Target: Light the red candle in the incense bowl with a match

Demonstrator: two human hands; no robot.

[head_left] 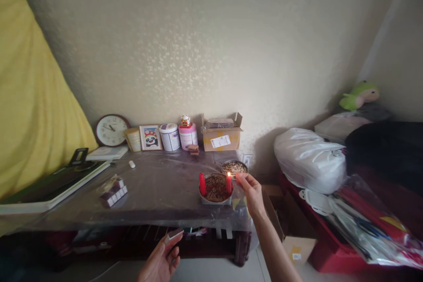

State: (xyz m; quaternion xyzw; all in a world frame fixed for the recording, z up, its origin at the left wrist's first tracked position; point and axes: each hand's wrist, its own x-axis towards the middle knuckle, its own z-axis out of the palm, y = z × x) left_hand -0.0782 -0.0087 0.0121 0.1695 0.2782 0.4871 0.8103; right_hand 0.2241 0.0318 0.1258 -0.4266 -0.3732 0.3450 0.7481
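Observation:
My right hand pinches a thin match whose far end meets a small flame at the top of the right red candle. Whether the wick itself burns, I cannot tell. A second red candle stands unlit at the left side of the same round tin, which holds brownish grains. Lower down, in front of the table, my left hand is closed on a small matchbox. Just behind the tin sits a round dish full of matchsticks.
Stacked small boxes lie on the plastic-covered table. Along the wall stand a clock, a framed panda picture, tubs and a cardboard box. White bags and an open carton are at the right.

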